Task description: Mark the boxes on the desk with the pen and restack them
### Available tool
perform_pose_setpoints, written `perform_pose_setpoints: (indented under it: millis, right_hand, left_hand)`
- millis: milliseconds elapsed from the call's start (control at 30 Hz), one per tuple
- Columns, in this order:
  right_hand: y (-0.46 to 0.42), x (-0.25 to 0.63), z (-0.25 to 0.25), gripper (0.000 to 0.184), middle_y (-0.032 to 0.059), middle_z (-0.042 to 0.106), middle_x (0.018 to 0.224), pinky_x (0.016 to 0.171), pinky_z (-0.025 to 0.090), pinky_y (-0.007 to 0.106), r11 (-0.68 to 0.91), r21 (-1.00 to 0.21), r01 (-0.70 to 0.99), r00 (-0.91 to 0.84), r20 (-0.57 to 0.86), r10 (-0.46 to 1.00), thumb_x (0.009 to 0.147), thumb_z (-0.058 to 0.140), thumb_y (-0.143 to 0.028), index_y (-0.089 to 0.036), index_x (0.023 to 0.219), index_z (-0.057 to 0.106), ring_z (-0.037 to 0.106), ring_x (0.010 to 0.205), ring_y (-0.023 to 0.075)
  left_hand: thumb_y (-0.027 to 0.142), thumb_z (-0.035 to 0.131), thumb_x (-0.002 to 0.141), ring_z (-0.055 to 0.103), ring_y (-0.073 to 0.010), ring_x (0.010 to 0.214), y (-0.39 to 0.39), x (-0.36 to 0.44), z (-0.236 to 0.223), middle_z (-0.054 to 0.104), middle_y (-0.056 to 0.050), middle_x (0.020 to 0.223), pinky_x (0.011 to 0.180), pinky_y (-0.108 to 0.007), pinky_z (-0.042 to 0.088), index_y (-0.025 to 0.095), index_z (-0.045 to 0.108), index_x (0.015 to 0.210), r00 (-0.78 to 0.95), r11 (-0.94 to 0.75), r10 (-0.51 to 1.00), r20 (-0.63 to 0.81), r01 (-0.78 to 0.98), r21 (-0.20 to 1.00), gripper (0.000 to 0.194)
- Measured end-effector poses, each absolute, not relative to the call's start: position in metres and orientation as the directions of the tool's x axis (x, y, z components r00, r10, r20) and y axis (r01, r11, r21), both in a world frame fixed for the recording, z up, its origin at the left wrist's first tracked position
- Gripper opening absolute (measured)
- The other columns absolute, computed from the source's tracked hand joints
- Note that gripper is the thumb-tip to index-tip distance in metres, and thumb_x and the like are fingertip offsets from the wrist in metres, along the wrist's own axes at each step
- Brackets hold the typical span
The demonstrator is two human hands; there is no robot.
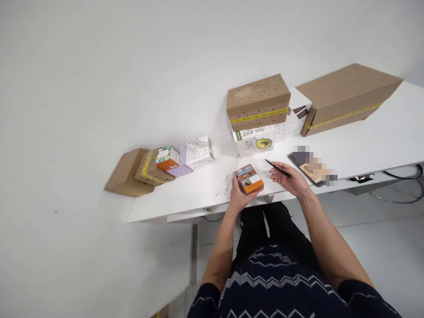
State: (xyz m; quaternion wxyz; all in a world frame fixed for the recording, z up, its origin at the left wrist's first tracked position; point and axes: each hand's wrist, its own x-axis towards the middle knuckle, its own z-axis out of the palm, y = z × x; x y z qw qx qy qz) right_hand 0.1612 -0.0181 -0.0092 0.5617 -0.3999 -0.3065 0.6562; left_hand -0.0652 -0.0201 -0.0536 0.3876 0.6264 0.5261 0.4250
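My left hand (pixel 239 194) is closed around a small orange box (pixel 249 178) with a printed label, holding it just above the front of the white table (pixel 198 190). My right hand (pixel 291 182) grips a thin black pen (pixel 277 168), its tip pointing up and left, a short way right of the orange box. A dark, partly blurred flat item (pixel 311 168) lies on the table just beyond my right hand.
A white avocado-print box (pixel 255 141) carries a brown box with yellow tape (pixel 257 102). A large brown carton (pixel 344 98) stands at the right. At the left lie two brown boxes (pixel 132 173), an orange box (pixel 167 158), a purple one (pixel 181 169) and a white dotted box (pixel 199 153).
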Motion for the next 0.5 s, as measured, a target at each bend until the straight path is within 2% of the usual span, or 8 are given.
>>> perform_pose_setpoints:
  millis: [100, 233, 333, 400, 500]
  right_hand:
    - [-0.021, 0.159, 0.002, 0.038, 0.0048, 0.069, 0.101, 0.069, 0.051, 0.03, -0.113, -0.849, -0.516, -0.067, -0.091, 0.994, 0.069, 0.072, -0.029, -0.025, 0.106, 0.063, 0.064, 0.08, 0.0168]
    - [-0.019, 0.145, 0.004, 0.026, -0.0011, 0.067, 0.073, 0.059, 0.047, 0.024, -0.013, -0.874, -0.485, 0.057, -0.046, 0.997, 0.072, 0.073, -0.033, -0.023, 0.093, 0.062, 0.058, 0.061, 0.0097]
    - [-0.016, 0.135, 0.0, 0.026, -0.0039, 0.062, 0.062, 0.051, 0.042, 0.021, 0.045, -0.873, -0.486, 0.172, -0.045, 0.984, 0.073, 0.072, -0.039, -0.022, 0.088, 0.058, 0.052, 0.051, 0.0078]
    - [-0.014, 0.13, -0.001, 0.028, -0.0044, 0.061, 0.061, 0.049, 0.041, 0.021, 0.075, -0.883, -0.463, 0.232, -0.04, 0.972, 0.073, 0.072, -0.04, -0.022, 0.088, 0.056, 0.051, 0.05, 0.0079]
    - [-0.012, 0.123, -0.001, 0.028, -0.0049, 0.06, 0.057, 0.049, 0.04, 0.021, 0.124, -0.902, -0.414, 0.289, -0.001, 0.957, 0.075, 0.069, -0.041, -0.021, 0.086, 0.052, 0.051, 0.048, 0.0081]
  left_hand:
    - [0.04, 0.085, 0.052, 0.033, -0.0345, 0.136, -0.019, -0.066, -0.049, 0.034, -0.015, 0.145, 0.111, -0.054, 0.028, 0.025, 0.016, 0.147, 0.135, -0.231, 0.972, 0.192, 0.411, 0.882, 0.119]
    - [0.045, 0.081, 0.057, 0.028, -0.0342, 0.136, -0.016, -0.068, -0.025, 0.03, -0.015, 0.141, 0.112, -0.053, 0.024, 0.025, 0.012, 0.148, 0.184, -0.306, 0.952, 0.246, 0.63, 0.714, 0.115]
    - [0.05, 0.077, 0.061, 0.028, -0.0339, 0.135, -0.013, -0.066, -0.005, 0.031, -0.014, 0.138, 0.111, -0.053, 0.023, 0.028, 0.013, 0.149, 0.233, -0.34, 0.939, 0.251, 0.726, 0.597, 0.111]
    - [0.053, 0.076, 0.062, 0.024, -0.0344, 0.137, -0.011, -0.065, -0.002, 0.028, -0.014, 0.141, 0.112, -0.053, 0.021, 0.029, 0.01, 0.149, 0.257, -0.348, 0.937, 0.235, 0.728, 0.591, 0.112]
    - [0.052, 0.077, 0.062, 0.012, -0.0343, 0.143, -0.014, -0.067, -0.015, 0.014, -0.015, 0.149, 0.114, -0.053, 0.018, 0.028, 0.0, 0.149, 0.241, -0.334, 0.942, 0.232, 0.64, 0.692, 0.118]
